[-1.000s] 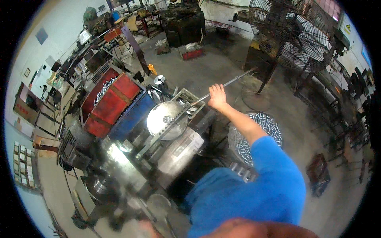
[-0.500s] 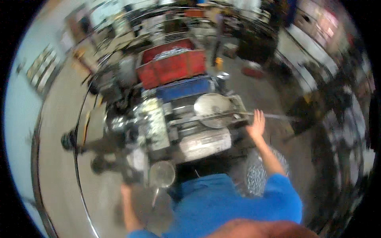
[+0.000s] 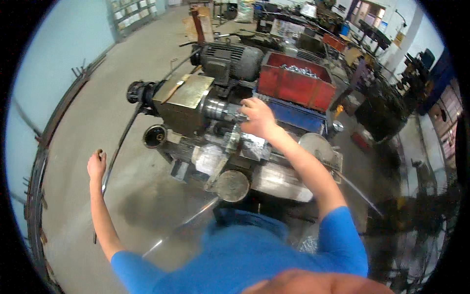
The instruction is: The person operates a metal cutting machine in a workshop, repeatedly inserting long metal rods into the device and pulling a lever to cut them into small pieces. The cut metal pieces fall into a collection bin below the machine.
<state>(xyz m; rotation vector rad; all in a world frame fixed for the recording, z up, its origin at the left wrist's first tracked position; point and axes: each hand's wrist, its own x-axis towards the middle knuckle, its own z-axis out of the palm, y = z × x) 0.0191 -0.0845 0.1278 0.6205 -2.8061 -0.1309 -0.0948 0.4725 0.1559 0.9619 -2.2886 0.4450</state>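
My right hand (image 3: 258,117) reaches over the lathe-like machine, its fingers and thumb curved round the right end of the shiny steel spindle (image 3: 219,110). What sits inside its grasp is mostly hidden by the hand. Out to the left, my left hand (image 3: 96,165) is closed, with a small dark bit showing at its fingers that I cannot make out. Close beside that hand, a long dark rod (image 3: 125,130) slants down from the machine. On the headstock's brassy top cover (image 3: 193,90) lies a wooden-handled brush (image 3: 175,88).
Behind the spindle stand a red bin (image 3: 293,88) of small metal parts, a blue tray (image 3: 296,116) and a finned motor (image 3: 235,61). Nearer me are a round disc (image 3: 232,186) and a pale metal cover (image 3: 281,181). A thin rod (image 3: 360,192) juts out right.
My view has swung so the machine sits more squarely ahead. My right hand has gone from the machine's right end to the spindle. My left hand has risen and moved outward left.
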